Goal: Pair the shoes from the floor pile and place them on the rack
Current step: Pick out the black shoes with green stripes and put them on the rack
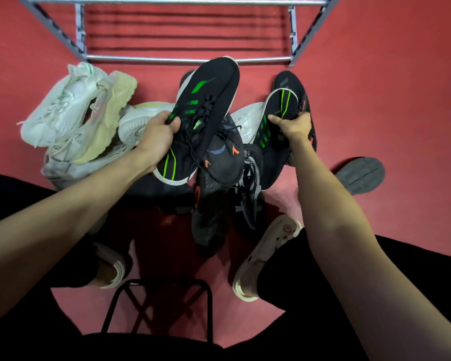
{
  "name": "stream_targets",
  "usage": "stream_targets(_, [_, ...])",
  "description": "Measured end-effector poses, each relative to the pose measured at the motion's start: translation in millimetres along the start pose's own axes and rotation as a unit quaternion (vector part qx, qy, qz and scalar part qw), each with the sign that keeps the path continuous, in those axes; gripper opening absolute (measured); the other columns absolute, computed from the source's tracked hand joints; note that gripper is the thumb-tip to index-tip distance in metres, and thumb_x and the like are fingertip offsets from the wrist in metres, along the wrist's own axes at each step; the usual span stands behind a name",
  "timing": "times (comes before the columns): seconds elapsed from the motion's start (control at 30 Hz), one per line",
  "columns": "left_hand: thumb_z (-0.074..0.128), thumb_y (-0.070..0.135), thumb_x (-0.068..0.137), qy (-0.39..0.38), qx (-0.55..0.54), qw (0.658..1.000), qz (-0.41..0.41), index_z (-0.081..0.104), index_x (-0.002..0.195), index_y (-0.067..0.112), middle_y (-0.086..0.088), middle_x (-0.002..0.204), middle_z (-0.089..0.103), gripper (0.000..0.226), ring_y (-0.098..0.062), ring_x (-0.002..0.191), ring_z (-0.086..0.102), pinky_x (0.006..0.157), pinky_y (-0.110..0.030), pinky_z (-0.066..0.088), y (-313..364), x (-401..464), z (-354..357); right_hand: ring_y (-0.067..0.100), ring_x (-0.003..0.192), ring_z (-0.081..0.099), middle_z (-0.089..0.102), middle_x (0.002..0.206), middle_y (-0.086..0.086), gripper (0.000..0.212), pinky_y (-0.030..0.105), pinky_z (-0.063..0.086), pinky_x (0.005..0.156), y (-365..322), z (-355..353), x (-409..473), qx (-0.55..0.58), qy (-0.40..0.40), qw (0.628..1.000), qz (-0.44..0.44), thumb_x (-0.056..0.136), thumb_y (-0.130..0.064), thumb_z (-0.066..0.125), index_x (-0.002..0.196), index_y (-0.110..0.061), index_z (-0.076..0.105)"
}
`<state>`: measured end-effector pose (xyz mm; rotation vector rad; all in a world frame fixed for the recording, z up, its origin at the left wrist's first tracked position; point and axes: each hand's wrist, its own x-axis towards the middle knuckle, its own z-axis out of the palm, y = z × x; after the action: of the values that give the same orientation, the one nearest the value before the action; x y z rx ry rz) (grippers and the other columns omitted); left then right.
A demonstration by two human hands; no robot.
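My left hand (pixel 158 136) grips a black sneaker with green stripes (pixel 206 100) by its collar, held above the floor pile with its toe toward the rack. My right hand (pixel 294 127) holds the matching black and green sneaker (pixel 274 131) at its side, low on the right of the pile. The metal shoe rack (pixel 188 59) stands just beyond, its lowest bars bare. Under the held shoes lie black sneakers with orange marks (pixel 219 162) and a black and white patterned one (pixel 248 199).
Several white and cream sneakers (pixel 84 113) are heaped on the left of the pile. A grey sole (pixel 359 174) lies on the red floor at right. My feet in pale clogs (pixel 266 251) flank a black stool frame (pixel 162 308) near me.
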<state>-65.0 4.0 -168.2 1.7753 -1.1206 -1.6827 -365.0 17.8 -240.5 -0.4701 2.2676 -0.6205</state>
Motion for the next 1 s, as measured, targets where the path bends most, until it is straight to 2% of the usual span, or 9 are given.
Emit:
stream_targets(0.07, [0.046,0.011,0.097,0.001,-0.002,1.000,-0.002,0.056,0.088,0.018,-0.010,0.096,0.061,0.016,-0.021,0.091,0.056,0.097,-0.041,0.047,0,-3,-1,0.019,0.094,0.069,0.071,0.107,0.004,0.083,0.033,0.057,0.081,-3,-4,-3,-0.007,-0.023,1.000,0.009,0.039,-0.055,0.086,0.107,-0.013,0.067])
stream_targets(0.2, [0.049,0.016,0.095,0.003,0.016,1.000,0.000,0.057,0.084,0.021,-0.012,0.099,0.060,0.014,-0.021,0.094,0.056,0.100,-0.047,0.045,-3,-7,-10,0.018,0.090,0.068,0.071,0.096,0.000,0.063,0.032,0.055,0.083,-17,-8,-23,-0.061,-0.030,0.997,-0.021,0.059,-0.052,0.081,0.106,-0.012,0.068])
stream_targets(0.27, [0.048,0.017,0.095,0.002,0.018,1.000,-0.003,0.057,0.088,0.018,-0.012,0.100,0.060,0.011,-0.022,0.094,0.056,0.100,-0.049,0.045,-4,-10,-16,0.023,0.091,0.066,0.069,0.094,0.002,0.057,0.033,0.053,0.083,-27,-10,-45,-0.117,0.004,0.991,-0.062,0.068,-0.050,0.076,0.107,-0.011,0.065])
stream_targets(0.37, [0.051,0.027,0.087,0.001,0.028,1.000,0.005,0.059,0.097,0.016,-0.013,0.102,0.063,0.018,-0.026,0.098,0.060,0.103,-0.052,0.045,-3,-16,-20,0.036,0.104,0.063,0.065,0.114,0.013,0.052,0.040,0.049,0.082,-37,-15,-84,-0.220,0.084,0.959,-0.157,0.077,-0.047,0.067,0.111,-0.008,0.055])
stream_targets(0.5, [0.047,0.032,0.086,0.022,0.015,1.000,0.006,0.060,0.107,0.017,-0.016,0.117,0.066,0.029,-0.033,0.112,0.061,0.102,-0.051,0.045,0,-22,-28,0.041,0.092,0.061,0.056,0.112,0.013,0.049,0.038,0.038,0.066,-42,-26,-118,-0.229,0.184,0.919,-0.264,0.082,-0.043,0.060,0.112,-0.006,0.049])
stream_targets(0.6, [0.045,0.028,0.090,0.056,-0.027,0.998,-0.011,0.059,0.109,0.015,-0.014,0.115,0.067,0.028,-0.032,0.111,0.063,0.101,-0.050,0.047,2,-27,-33,0.032,0.085,0.058,0.059,0.099,0.010,0.048,0.034,0.037,0.068,-55,-32,-151,-0.063,0.265,0.926,-0.260,0.077,-0.044,0.064,0.104,-0.005,0.053])
stream_targets(0.7, [0.042,0.019,0.096,0.104,-0.063,0.992,-0.021,0.058,0.110,0.012,-0.012,0.109,0.065,0.022,-0.030,0.108,0.062,0.101,-0.045,0.048,7,-31,-39,0.018,0.075,0.059,0.063,0.078,-0.005,0.036,0.030,0.047,0.076,-71,-28,-181,0.229,0.292,0.919,-0.130,0.074,-0.042,0.067,0.091,-0.010,0.062])
stream_targets(0.83, [0.043,0.018,0.093,0.140,-0.094,0.986,-0.014,0.058,0.118,0.007,-0.013,0.112,0.065,0.030,-0.027,0.108,0.061,0.102,-0.045,0.047,13,-40,-60,0.016,0.076,0.066,0.070,0.084,0.000,0.029,0.039,0.060,0.074,-75,-20,-210,0.476,0.218,0.851,0.037,0.076,-0.028,0.070,0.093,-0.005,0.068])
stream_targets(1.0, [0.043,0.016,0.093,0.157,-0.104,0.982,0.004,0.056,0.125,0.006,-0.012,0.113,0.065,0.036,-0.030,0.111,0.061,0.103,-0.042,0.047,21,-50,-82,0.020,0.068,0.065,0.062,0.090,0.005,0.023,0.035,0.061,0.066,-56,-11,-253,0.619,0.151,0.757,0.141,0.083,-0.014,0.065,0.100,-0.001,0.058])
